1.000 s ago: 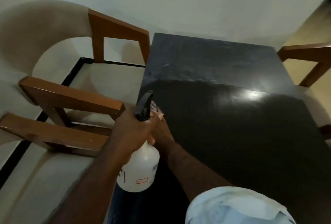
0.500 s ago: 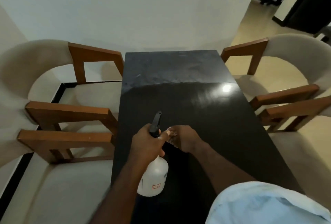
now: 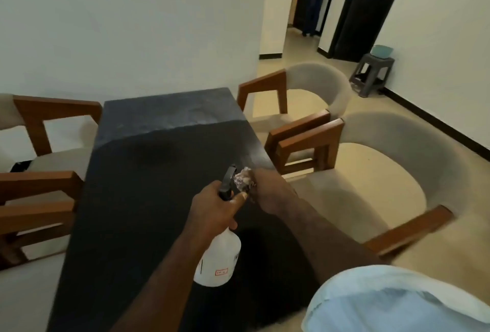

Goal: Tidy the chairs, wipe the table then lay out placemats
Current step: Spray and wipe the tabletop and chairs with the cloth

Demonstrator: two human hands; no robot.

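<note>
A long black table (image 3: pixel 148 172) runs away from me toward the white wall. My left hand (image 3: pixel 212 212) grips the neck of a white spray bottle (image 3: pixel 218 262) with a black trigger head, held above the table's near right part. My right hand (image 3: pixel 270 193) is closed around a crumpled whitish cloth (image 3: pixel 244 178) right beside the bottle's nozzle. Two wooden armchairs with beige cushions stand on the right, the near one (image 3: pixel 384 180) and the far one (image 3: pixel 307 98). Two more chairs (image 3: pixel 39 162) stand on the left.
A small grey stool (image 3: pixel 371 74) with a teal bowl stands by the right wall. A doorway with a dark curtain opens at the back, where a person (image 3: pixel 315 0) stands. Beige floor lies open to the right of the chairs.
My view has swung right and up, bringing the right chairs, stool and doorway into sight. Both hands stay together, with the bottle and cloth shifted toward the table's right edge.
</note>
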